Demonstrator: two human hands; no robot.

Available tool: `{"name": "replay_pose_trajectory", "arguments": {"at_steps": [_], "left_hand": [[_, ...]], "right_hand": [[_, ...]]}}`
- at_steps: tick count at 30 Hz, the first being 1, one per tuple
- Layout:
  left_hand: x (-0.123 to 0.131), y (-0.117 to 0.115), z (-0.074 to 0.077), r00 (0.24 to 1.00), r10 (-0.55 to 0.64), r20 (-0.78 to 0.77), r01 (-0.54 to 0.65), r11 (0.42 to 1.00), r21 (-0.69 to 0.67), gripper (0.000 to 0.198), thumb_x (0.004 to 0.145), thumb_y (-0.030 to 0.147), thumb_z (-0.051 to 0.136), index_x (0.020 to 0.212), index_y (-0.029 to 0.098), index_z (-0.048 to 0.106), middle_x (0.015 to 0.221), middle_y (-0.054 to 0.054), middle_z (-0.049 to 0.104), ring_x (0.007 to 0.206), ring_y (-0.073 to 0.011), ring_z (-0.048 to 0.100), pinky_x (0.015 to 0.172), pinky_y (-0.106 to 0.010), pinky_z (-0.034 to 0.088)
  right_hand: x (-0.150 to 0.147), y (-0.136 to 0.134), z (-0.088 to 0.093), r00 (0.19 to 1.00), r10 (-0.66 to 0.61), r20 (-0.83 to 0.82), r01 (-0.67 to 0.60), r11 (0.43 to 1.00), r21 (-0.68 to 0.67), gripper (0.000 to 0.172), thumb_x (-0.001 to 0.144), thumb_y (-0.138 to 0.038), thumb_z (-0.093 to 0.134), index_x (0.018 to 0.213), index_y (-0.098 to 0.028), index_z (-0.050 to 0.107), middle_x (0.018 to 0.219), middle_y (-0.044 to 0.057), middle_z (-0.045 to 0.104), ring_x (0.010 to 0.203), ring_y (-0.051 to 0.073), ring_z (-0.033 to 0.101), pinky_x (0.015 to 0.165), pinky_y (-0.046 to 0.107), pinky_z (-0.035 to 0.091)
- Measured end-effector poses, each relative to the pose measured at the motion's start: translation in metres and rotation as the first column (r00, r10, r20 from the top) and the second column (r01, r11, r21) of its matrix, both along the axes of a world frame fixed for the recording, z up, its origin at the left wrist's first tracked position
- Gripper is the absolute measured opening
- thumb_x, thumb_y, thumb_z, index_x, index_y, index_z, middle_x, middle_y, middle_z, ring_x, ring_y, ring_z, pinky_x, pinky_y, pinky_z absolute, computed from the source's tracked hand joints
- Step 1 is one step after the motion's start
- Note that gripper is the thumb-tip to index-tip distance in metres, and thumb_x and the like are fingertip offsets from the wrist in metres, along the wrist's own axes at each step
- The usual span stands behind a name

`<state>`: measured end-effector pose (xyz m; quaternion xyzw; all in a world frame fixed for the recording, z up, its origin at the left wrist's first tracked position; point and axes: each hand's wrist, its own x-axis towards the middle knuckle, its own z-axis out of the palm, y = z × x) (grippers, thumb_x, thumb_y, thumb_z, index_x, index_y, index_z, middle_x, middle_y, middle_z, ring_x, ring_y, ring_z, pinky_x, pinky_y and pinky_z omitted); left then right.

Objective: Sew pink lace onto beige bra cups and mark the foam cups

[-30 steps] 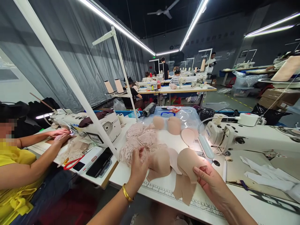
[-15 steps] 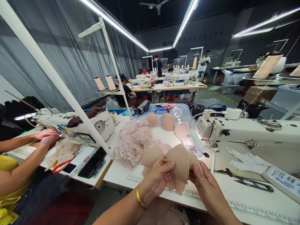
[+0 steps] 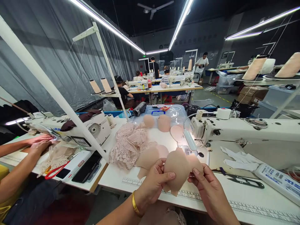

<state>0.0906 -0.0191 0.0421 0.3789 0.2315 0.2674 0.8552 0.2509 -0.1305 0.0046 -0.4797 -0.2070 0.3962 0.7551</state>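
Beige fabric bra-cup pieces are held up between my two hands above the front of the white table. My left hand is closed on their left edge, thumb on top. On the opposite side, my right hand pinches a paler beige part between thumb and fingers. Just behind my left hand lie more beige fabric pieces. A heap of beige lace rests to their left. Several rounded cups, one of them a pink cup, sit farther back near the sewing machine's needle area.
A white sewing machine stands on the right, with thread snips, white cloth strips and a white box before it. Behind is a clear plastic bin. At left, a co-worker's hands work at another machine.
The view has turned slightly, shifting the scene left. Between my hands the fabric pieces have been turned and spread, so the front one now faces me more broadly.
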Motion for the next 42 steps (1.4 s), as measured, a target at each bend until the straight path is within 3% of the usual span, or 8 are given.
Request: {"name": "replay_pose_trajectory", "arguments": {"at_steps": [10, 14, 17, 23, 28, 32, 36, 42], "left_hand": [[0.003, -0.005, 0.005, 0.975, 0.152, 0.165, -0.130, 0.982, -0.135, 0.060, 0.073, 0.020, 0.092, 0.128, 0.019, 0.068, 0.121, -0.010, 0.076, 0.110, -0.0234, 0.070, 0.093, -0.032, 0.056], [-0.008, 0.004, 0.008, 0.938, 0.285, 0.199, -0.263, 0.956, -0.129, 0.071, 0.075, 0.016, 0.089, 0.139, 0.025, 0.061, 0.119, -0.007, 0.078, 0.114, -0.0231, 0.070, 0.102, -0.037, 0.055], [-0.015, 0.008, 0.009, 0.923, 0.337, 0.185, -0.318, 0.940, -0.123, 0.075, 0.075, 0.015, 0.087, 0.144, 0.026, 0.057, 0.121, -0.008, 0.077, 0.115, -0.0242, 0.071, 0.102, -0.039, 0.057], [-0.015, 0.002, 0.000, 0.923, 0.354, 0.151, -0.327, 0.928, -0.181, 0.073, 0.075, 0.015, 0.088, 0.141, 0.025, 0.060, 0.118, -0.007, 0.079, 0.117, -0.0249, 0.072, 0.105, -0.039, 0.057], [-0.008, -0.014, -0.008, 0.953, 0.234, 0.191, -0.192, 0.957, -0.216, 0.058, 0.076, 0.017, 0.089, 0.130, 0.021, 0.069, 0.116, -0.009, 0.079, 0.113, -0.0246, 0.073, 0.100, -0.037, 0.059], [-0.007, -0.022, -0.009, 0.963, 0.171, 0.210, -0.130, 0.972, -0.195, 0.049, 0.075, 0.021, 0.092, 0.120, 0.019, 0.074, 0.117, -0.011, 0.078, 0.111, -0.0249, 0.072, 0.098, -0.035, 0.058], [-0.012, -0.010, -0.007, 0.937, 0.316, 0.149, -0.280, 0.935, -0.220, 0.042, 0.079, 0.040, 0.091, 0.114, 0.022, 0.076, 0.125, -0.009, 0.075, 0.115, -0.0230, 0.068, 0.095, -0.032, 0.058], [-0.026, 0.018, -0.004, 0.887, 0.455, 0.080, -0.450, 0.890, -0.076, 0.038, 0.064, 0.038, 0.100, 0.080, 0.017, 0.072, 0.074, 0.001, 0.067, 0.070, -0.0115, 0.058, 0.068, -0.025, 0.053]], "right_hand": [[-0.009, -0.002, -0.013, 0.994, -0.054, 0.095, 0.052, 0.998, 0.019, 0.035, 0.083, -0.060, 0.082, 0.090, -0.026, 0.075, 0.091, 0.001, 0.065, 0.079, 0.018, 0.056, 0.075, 0.029, 0.055], [-0.011, -0.005, -0.025, 0.953, 0.034, 0.300, 0.012, 0.989, -0.150, 0.046, 0.086, -0.064, 0.075, 0.112, -0.026, 0.071, 0.091, 0.003, 0.070, 0.080, 0.022, 0.063, 0.072, 0.031, 0.054], [-0.017, -0.012, -0.033, 0.855, 0.037, 0.517, 0.107, 0.963, -0.246, 0.055, 0.093, -0.063, 0.065, 0.133, -0.027, 0.057, 0.075, -0.003, 0.065, 0.069, 0.020, 0.062, 0.065, 0.029, 0.051], [-0.020, -0.027, -0.024, 0.503, 0.146, 0.852, 0.222, 0.931, -0.291, 0.037, 0.096, -0.061, 0.058, 0.106, -0.030, 0.074, 0.078, 0.002, 0.071, 0.066, 0.023, 0.066, 0.062, 0.032, 0.051], [-0.014, -0.016, -0.007, 0.711, 0.150, 0.687, 0.024, 0.971, -0.237, 0.052, 0.098, -0.060, 0.061, 0.141, -0.030, 0.062, 0.119, 0.008, 0.073, 0.086, 0.021, 0.070, 0.062, 0.025, 0.057], [-0.013, -0.002, -0.006, 0.778, 0.201, 0.595, -0.129, 0.978, -0.162, 0.038, 0.100, -0.055, 0.062, 0.122, -0.025, 0.071, 0.092, 0.004, 0.070, 0.085, 0.019, 0.068, 0.075, 0.025, 0.058], [-0.010, 0.000, -0.005, 0.790, 0.157, 0.592, -0.074, 0.984, -0.163, 0.037, 0.093, -0.060, 0.068, 0.094, -0.024, 0.077, 0.087, 0.003, 0.070, 0.079, 0.019, 0.066, 0.070, 0.021, 0.057], [0.000, -0.005, -0.018, 0.839, 0.204, 0.504, -0.072, 0.960, -0.269, 0.045, 0.087, -0.070, 0.070, 0.092, -0.025, 0.078, 0.093, 0.004, 0.074, 0.084, 0.020, 0.068, 0.071, 0.019, 0.057]]}}
